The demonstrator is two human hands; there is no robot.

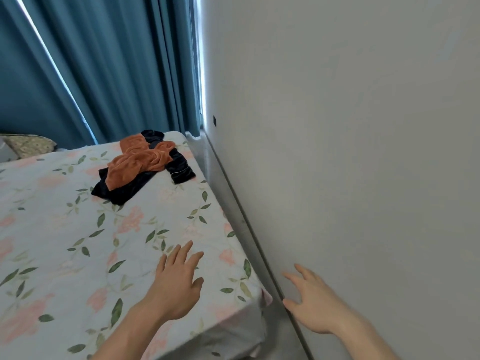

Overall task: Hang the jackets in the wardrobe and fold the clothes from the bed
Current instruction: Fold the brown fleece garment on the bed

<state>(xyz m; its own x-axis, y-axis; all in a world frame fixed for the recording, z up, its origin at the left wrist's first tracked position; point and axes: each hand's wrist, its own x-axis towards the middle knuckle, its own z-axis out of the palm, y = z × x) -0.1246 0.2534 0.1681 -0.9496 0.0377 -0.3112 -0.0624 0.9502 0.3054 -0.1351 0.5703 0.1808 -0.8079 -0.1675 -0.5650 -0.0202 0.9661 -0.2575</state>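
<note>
Crumpled rust-orange and dark navy velvety clothes (144, 167) sit heaped at far corner of bed w/ pale floral sheet (65, 255), near teal curtains (104, 66). Left hand (176, 284) out over sheet, fingers spread, holding nothing. Right hand (311, 302) splayed by grey-white panel (350, 152), also holding nothing.

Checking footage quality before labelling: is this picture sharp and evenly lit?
Head view: curtains smeared by motion blur; bright daylight glares through the gap at the curtain edge; wide-angle bends the wall's base line; clothes, left hand and right hand fairly clear.
</note>
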